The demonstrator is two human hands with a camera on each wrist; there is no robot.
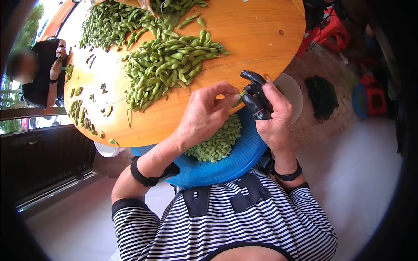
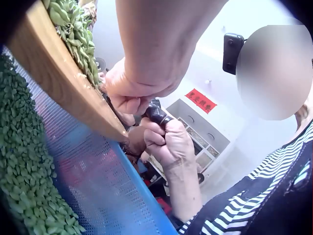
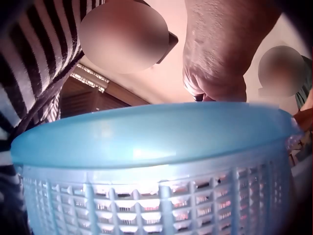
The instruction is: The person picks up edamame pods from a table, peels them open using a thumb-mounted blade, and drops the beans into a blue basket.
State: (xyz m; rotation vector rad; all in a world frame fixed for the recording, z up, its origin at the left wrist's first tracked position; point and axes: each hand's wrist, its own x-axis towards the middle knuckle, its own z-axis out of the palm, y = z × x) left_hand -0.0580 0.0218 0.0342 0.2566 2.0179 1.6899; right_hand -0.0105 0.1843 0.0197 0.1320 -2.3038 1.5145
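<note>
In the head view, the left hand (image 1: 205,114) pinches one end of a green pod (image 1: 242,94) between thumb and forefinger. Black coverings sit on several fingers of the right hand (image 1: 272,108), which grips the pod's other side. Both hands meet over the near right edge of the round wooden table (image 1: 248,39). Below them, a blue basket (image 1: 244,161) holds shelled green beans (image 1: 215,145). A heap of pods (image 1: 167,65) lies on the table beside the left hand. The right wrist view shows mainly the basket's rim (image 3: 156,134).
More pods (image 1: 104,24) cover the table's far side, with scattered pods (image 1: 80,115) at its left. Another person (image 1: 41,74) sits at the far left. A white bucket (image 1: 291,93) stands under the right edge; red stools (image 1: 333,32) and a black bag (image 1: 321,96) are at the right.
</note>
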